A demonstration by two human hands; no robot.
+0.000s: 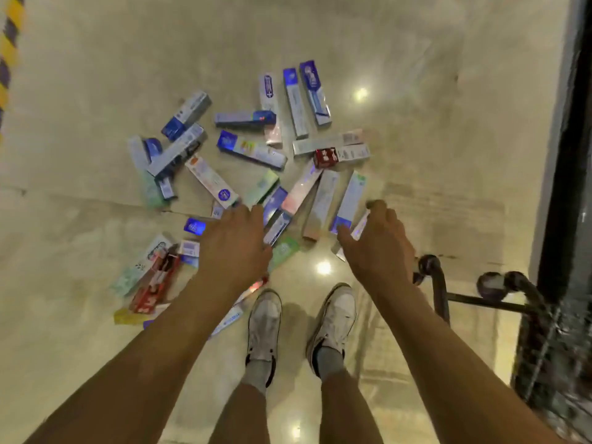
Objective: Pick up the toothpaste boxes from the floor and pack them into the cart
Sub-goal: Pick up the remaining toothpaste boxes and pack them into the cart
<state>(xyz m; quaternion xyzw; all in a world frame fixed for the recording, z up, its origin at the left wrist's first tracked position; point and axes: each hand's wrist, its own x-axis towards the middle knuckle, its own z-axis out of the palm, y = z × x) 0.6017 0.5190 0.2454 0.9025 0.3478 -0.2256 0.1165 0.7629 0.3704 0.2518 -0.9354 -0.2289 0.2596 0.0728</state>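
toothpaste boxes (251,150) crowd the floor (416,161) under and beyond the fingers (254,213); the cart handle (438,283) stands just to their right.

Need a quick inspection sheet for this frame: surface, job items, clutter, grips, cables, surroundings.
Surface: glossy beige floor, lamp glare spots.
Job's things: toothpaste boxes scattered on the floor, several overlapping; wire cart at the right edge, contents not visible.
Clutter: nothing seen.
Grips: left hand reaches over the pile, fingers hidden; right hand has thumb and fingers spread above a box.
Cables: nothing seen.
Surroundings: yellow-black hazard stripe top left; dark frame on the right; white shoes beside the pile.
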